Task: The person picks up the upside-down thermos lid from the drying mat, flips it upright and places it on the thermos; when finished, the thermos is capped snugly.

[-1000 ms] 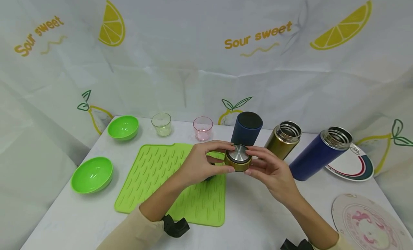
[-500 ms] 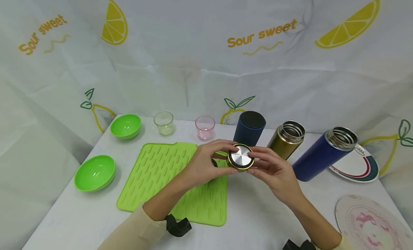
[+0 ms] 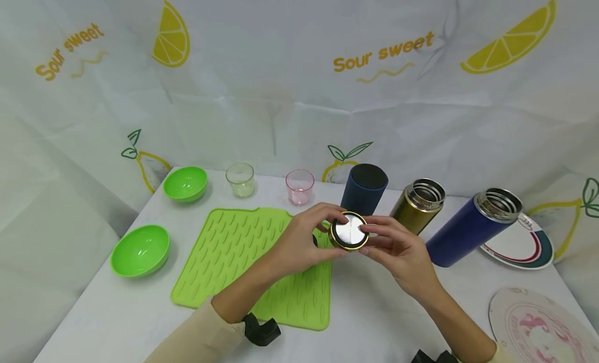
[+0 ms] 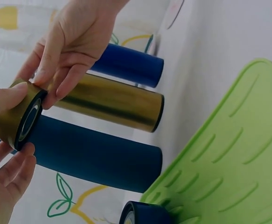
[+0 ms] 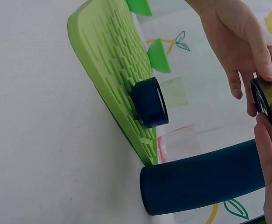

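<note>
Between the fingertips of both hands is a gold bottle lid (image 3: 349, 232), its brushed steel top facing the head camera. My left hand (image 3: 297, 241) pinches its left side, and my right hand (image 3: 398, 251) pinches its right side. In the left wrist view the lid's dark underside rim (image 4: 31, 120) shows. Behind the hands stands the gold vacuum bottle (image 3: 416, 207) with a bare steel mouth. A blue vacuum bottle (image 3: 470, 230), also uncapped, stands right of it. To its left is a dark blue bottle (image 3: 365, 189) with a black top.
A blue lid (image 5: 149, 102) sits on the green ridged mat (image 3: 234, 248), mostly behind the left hand in the head view. Two green bowls (image 3: 140, 251) stand at left. A greenish glass (image 3: 241, 181) and a pink glass (image 3: 299, 187) stand at the back. Plates (image 3: 519, 243) lie at right.
The gold lid has tilted, so its steel top now faces the head camera more fully. Both hands keep their hold on it. The head view has shifted slightly.
</note>
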`<action>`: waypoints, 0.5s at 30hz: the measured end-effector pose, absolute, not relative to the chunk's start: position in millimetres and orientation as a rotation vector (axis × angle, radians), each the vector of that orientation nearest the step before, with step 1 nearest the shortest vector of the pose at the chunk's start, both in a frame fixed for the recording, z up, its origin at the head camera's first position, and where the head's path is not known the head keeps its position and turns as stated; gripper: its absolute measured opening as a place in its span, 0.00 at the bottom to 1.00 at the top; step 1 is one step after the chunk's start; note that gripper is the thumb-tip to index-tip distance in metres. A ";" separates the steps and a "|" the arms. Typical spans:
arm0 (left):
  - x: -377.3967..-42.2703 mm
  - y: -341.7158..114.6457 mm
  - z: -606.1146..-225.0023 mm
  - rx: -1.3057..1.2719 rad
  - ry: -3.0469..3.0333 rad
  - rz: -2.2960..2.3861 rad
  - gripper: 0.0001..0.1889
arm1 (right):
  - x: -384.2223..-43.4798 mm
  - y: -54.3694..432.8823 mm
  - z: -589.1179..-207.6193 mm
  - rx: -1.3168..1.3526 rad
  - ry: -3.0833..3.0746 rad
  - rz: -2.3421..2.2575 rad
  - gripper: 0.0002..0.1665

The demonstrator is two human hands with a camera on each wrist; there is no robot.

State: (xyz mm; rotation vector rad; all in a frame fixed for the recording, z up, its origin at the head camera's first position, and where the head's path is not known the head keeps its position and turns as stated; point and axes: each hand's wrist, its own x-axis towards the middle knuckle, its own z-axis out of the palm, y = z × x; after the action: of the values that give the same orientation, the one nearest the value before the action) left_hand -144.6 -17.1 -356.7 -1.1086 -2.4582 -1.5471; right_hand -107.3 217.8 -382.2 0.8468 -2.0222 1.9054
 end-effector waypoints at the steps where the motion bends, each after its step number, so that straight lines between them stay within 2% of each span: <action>1: -144.3 -16.9 -357.2 -1.107 -2.464 -1.532 0.26 | -106.9 217.9 -382.6 0.846 -2.024 1.900 0.28; 15: -141.4 -13.0 -356.9 -1.072 -2.476 -1.394 0.28 | -104.4 218.2 -380.2 0.840 -2.055 1.869 0.28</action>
State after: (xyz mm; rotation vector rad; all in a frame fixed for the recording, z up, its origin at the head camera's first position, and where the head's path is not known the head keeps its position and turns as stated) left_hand -141.4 -13.0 -356.9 -1.0723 -2.4755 -1.3939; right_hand -104.4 218.2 -380.2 0.8401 -2.0546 1.8694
